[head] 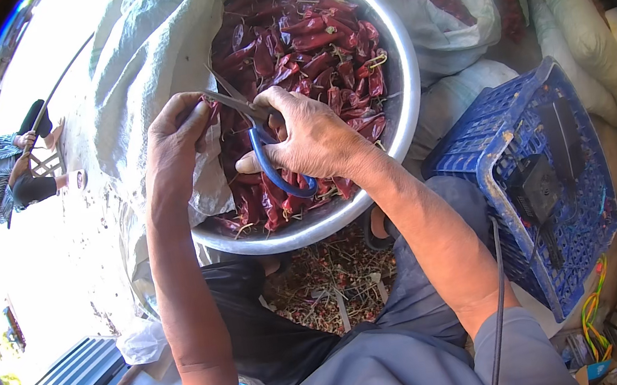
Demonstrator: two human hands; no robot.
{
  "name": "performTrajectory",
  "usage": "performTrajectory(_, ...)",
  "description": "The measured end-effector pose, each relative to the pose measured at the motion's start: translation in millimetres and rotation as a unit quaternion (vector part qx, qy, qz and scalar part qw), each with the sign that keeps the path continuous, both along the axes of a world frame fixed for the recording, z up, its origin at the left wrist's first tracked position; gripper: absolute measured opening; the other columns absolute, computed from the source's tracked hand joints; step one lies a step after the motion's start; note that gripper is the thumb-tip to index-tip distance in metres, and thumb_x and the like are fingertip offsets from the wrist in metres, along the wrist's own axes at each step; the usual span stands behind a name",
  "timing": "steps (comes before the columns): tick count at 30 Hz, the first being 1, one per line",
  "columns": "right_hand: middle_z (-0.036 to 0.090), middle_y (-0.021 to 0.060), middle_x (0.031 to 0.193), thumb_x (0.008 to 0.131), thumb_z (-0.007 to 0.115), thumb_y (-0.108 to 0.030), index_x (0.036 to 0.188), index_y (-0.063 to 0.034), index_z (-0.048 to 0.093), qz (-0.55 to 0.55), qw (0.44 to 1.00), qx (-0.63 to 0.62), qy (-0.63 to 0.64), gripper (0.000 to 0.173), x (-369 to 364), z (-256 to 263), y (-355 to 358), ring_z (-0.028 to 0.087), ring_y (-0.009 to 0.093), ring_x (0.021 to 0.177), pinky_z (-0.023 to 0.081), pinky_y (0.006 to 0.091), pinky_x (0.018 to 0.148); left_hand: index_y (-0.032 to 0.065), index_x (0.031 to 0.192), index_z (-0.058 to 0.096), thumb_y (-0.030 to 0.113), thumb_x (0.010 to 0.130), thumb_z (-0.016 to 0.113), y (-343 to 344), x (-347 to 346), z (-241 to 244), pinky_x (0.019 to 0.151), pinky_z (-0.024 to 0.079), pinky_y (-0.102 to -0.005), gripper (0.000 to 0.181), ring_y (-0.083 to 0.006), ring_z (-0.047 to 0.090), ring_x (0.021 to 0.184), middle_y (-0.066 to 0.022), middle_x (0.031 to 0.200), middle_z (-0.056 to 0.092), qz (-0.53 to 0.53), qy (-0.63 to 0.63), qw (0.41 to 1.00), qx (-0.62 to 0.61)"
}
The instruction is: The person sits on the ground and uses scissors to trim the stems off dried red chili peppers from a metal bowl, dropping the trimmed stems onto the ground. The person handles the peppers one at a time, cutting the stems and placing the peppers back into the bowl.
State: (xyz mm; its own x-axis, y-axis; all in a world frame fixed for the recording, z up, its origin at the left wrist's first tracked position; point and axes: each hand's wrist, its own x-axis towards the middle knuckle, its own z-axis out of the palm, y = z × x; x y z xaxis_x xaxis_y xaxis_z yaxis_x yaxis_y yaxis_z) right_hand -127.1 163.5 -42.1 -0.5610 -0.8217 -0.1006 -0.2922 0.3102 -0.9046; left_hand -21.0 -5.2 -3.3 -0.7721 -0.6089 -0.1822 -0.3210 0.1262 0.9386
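My left hand (177,129) pinches a dried red chilli (214,112), mostly hidden by the fingers, between thumb and forefinger. In my right hand (312,133) is a pair of scissors (263,160) with blue-covered handles. The blades are spread, and one of them reaches to the chilli at my left fingertips; whether it touches cannot be made out. Below both hands is a wide metal basin (409,77) full of dried red chillies (315,42), several with stems on. A white woven sack (161,54) drapes over the basin's left side.
A blue plastic crate (489,168) holding black devices stands at my right. Behind it are an opened sack (442,52) of chillies and other filled sacks (586,39). Cut stems (326,283) litter the floor between my legs. A seated person (1,168) holds a pole at far left.
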Motion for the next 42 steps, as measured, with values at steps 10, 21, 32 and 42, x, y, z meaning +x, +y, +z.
performTrajectory(10,0.058,0.0213,0.101,0.074,0.081,-0.059,0.130,-0.0051,0.053,0.037,0.993,0.026,0.110,0.082,4,1,5,0.063,0.035,0.098,0.051,0.0468,0.088,0.0069,0.102,0.070,0.010,0.096,0.062,-2,0,1,0.057,0.033,-0.0201,0.011,-0.0023,0.044,0.064,0.0061,0.075,0.057,-0.005,-0.027,0.999,0.025)
performTrajectory(21,0.062,0.0194,0.083,0.079,0.079,-0.054,0.106,-0.0018,0.058,-0.023,0.992,-0.004,0.124,0.062,16,-7,6,0.065,0.035,0.080,0.052,0.0466,0.073,0.0041,0.100,0.067,0.007,0.096,0.059,1,-5,-3,0.054,0.032,-0.0207,0.010,-0.0034,0.043,0.062,0.0028,0.076,0.057,-0.016,-0.028,0.998,0.061)
performTrajectory(32,0.061,0.0123,0.061,0.085,0.071,-0.057,0.087,-0.0013,0.053,-0.143,0.985,-0.064,0.078,0.059,21,-12,3,0.066,0.027,0.056,0.053,0.0350,0.053,0.0029,0.104,0.064,0.009,0.096,0.062,7,-9,-11,0.059,0.044,-0.0224,0.010,-0.0061,0.054,0.067,0.0003,0.082,0.060,-0.018,-0.042,0.994,0.103)
performTrajectory(42,0.073,0.0200,0.090,0.085,0.067,-0.013,0.101,-0.0009,0.064,-0.135,0.898,0.277,0.316,0.020,-44,-48,6,0.073,0.034,0.088,0.059,0.0441,0.074,0.0076,0.103,0.060,0.023,0.099,0.063,4,-11,-4,0.049,0.028,-0.0207,0.017,-0.0035,0.037,0.057,0.0053,0.074,0.045,0.102,0.046,0.980,0.167)
